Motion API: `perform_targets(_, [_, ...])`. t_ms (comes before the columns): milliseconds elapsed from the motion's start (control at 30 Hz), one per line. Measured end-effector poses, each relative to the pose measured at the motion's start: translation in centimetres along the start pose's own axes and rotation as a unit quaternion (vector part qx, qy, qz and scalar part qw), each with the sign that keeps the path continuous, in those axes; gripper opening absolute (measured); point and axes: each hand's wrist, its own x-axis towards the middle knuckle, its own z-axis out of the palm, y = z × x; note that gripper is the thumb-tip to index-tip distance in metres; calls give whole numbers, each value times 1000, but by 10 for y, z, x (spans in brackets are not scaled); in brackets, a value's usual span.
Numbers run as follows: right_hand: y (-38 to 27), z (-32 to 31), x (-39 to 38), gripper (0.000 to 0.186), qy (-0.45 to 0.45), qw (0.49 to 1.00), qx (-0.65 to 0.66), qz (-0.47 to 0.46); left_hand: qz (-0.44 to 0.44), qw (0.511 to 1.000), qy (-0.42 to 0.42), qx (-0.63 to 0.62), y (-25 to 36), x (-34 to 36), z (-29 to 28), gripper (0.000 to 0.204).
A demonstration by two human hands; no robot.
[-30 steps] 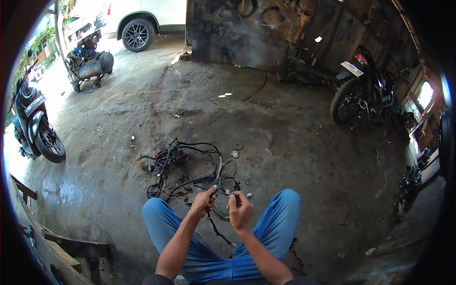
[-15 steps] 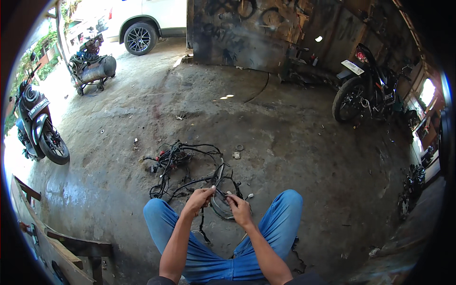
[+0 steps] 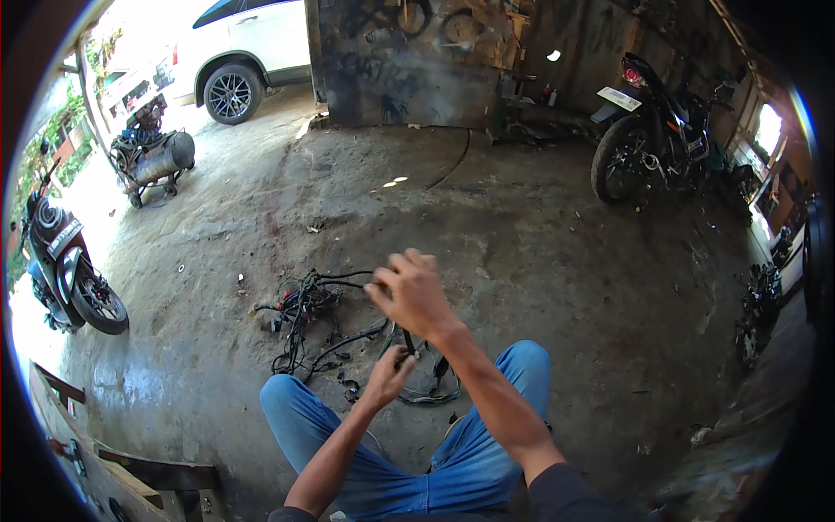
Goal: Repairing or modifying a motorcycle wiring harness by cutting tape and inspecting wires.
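A black wiring harness [image 3: 306, 300] lies in a loose tangle on the floor in front of my knees, with several red and dark connectors among its wires. My left hand [image 3: 391, 376] is closed on a black-wrapped stretch of this harness between my knees. Above and ahead of it, my right hand [image 3: 410, 291] is raised over the harness, its back toward me and its fingers bent. Whatever the right fingers pinch, if anything, is hidden. A short black length of harness shows between the two hands. Looped wires trail on the floor below them.
Scooter [image 3: 74, 261] at the left; air compressor [image 3: 161, 161] and white car [image 3: 261, 43] beyond it. Parked motorcycle [image 3: 635, 148] far right, before a dark metal wall [image 3: 400, 70]. Wooden bench [image 3: 156, 470] close at my lower left. Dark parts [image 3: 761, 300] lie along the right edge.
My right hand has lifted up and away from the left hand, which stays low on the harness. The whole view has shifted and tilted slightly.
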Motion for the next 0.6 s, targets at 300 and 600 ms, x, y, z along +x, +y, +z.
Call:
perform_targets(300, [-95, 55, -70, 13, 57, 964, 228, -122, -253, 939, -14, -231, -35, 0, -19, 31])
perform_targets(600, [-7, 138, -217, 36, 19, 827, 376, 418, -427, 803, -190, -370, -19, 12, -31, 48])
